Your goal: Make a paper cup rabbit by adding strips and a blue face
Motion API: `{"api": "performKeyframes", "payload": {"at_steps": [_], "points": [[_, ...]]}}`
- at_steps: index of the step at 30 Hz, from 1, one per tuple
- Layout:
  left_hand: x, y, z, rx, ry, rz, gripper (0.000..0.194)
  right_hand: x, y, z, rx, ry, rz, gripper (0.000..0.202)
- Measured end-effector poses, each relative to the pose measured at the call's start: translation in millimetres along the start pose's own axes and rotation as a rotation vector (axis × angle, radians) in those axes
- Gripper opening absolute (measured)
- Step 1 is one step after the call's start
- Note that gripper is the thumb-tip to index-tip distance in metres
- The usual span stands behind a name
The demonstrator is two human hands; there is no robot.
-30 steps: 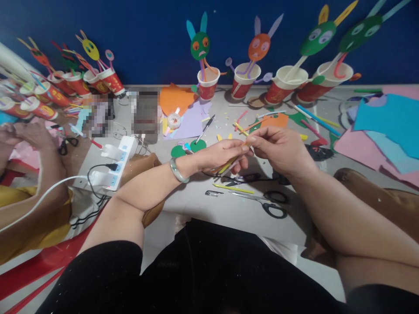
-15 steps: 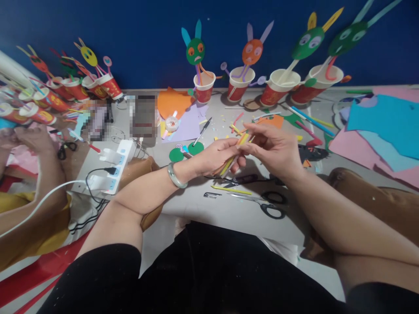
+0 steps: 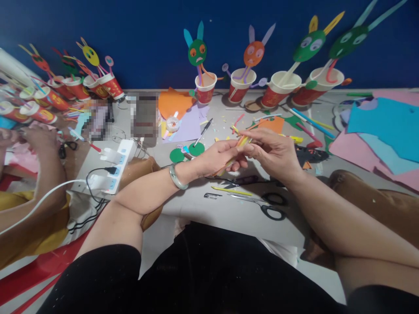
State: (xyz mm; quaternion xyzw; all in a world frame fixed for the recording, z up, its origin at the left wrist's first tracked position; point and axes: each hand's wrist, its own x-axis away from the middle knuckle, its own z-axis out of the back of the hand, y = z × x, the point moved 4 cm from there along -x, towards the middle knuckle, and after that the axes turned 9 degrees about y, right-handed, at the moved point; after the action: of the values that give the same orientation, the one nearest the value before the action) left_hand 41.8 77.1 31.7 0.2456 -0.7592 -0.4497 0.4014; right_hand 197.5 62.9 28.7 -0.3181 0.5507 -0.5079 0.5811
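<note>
Yellow, orange strips, bundled, slanting, in both hands.

held strips: yellow, orange | cups: red, white-rimmed | wall: blue | bangle: pale green

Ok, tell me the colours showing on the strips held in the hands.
Yellow and orange on the strips, best seen in the head view; parts are hidden.

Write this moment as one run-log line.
left hand: holding coloured strips | right hand: touching their upper ends | on table nearby: yellow strip, black-handled scissors
</note>
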Motion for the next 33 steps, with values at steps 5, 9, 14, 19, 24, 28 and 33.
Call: {"api": "performKeyframes", "payload": {"at_steps": [5,9,14,19,24,28,33], "points": [[-6,-1,5.2,-0.100,-0.048,-0.120,0.023,4,-3,-6,-0.106,0.031,-0.173,0.041],[-11,-7,6.9,-0.150,-0.073,-0.121,0.022,3,-2,-10,-0.167,-0.001,-0.232,0.045],[-14,-13,8.6,-0.135,-0.007,-0.084,0.018,-1,9,-11,-0.165,0.011,-0.248,0.053],[-16,-14,11.4,-0.132,0.021,-0.111,0.020,1,12,-16,-0.189,0.020,-0.252,0.056],[-20,-5,17.0,-0.108,0.089,-0.146,0.024,-18,5,6,-0.136,0.118,-0.294,0.043],[-23,7,26.9,-0.053,0.259,-0.220,0.027,-46,-8,62,-0.071,0.343,-0.280,0.006],[-29,15,44.2,-0.058,0.402,-0.389,0.025,-48,-8,110,0.390,0.347,-0.249,0.008]]}}
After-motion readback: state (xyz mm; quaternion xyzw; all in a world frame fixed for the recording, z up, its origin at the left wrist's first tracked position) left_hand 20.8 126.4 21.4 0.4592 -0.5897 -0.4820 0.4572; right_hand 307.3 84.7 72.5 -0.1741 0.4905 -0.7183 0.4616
